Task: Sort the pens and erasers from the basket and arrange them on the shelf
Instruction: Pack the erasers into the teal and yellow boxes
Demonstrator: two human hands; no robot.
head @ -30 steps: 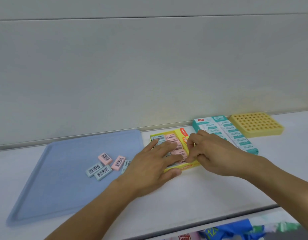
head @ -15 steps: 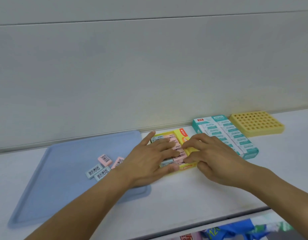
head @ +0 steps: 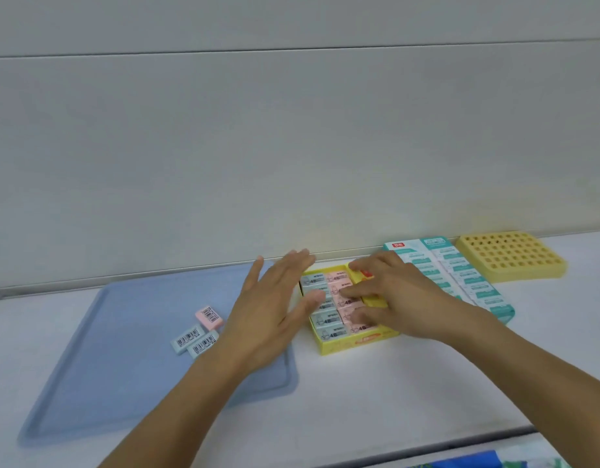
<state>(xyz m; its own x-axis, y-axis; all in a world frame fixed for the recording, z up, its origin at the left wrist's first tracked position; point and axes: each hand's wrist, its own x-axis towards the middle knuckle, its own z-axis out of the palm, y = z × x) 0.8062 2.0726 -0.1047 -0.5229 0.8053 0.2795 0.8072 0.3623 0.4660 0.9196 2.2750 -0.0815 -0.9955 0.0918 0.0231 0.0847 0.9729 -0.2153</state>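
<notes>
While the right hand (head: 389, 295) pressed flat fingers on the erasers packed in the yellow box (head: 329, 347), the left hand (head: 271, 305) hovered open beside it; boxing looked underway; next, three loose erasers (head: 198, 334) on the blue tray (head: 99, 376) probably needed fetching

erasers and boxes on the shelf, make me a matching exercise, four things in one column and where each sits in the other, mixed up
Things:
1. yellow box
2. yellow holed holder
3. loose pink eraser
4. teal box

Places:
A. far right, by the wall
B. on the blue tray
C. between the yellow box and the holed holder
D. under the right hand, just right of the tray

Pairs: 1-D, 2-A, 3-B, 4-C
</notes>
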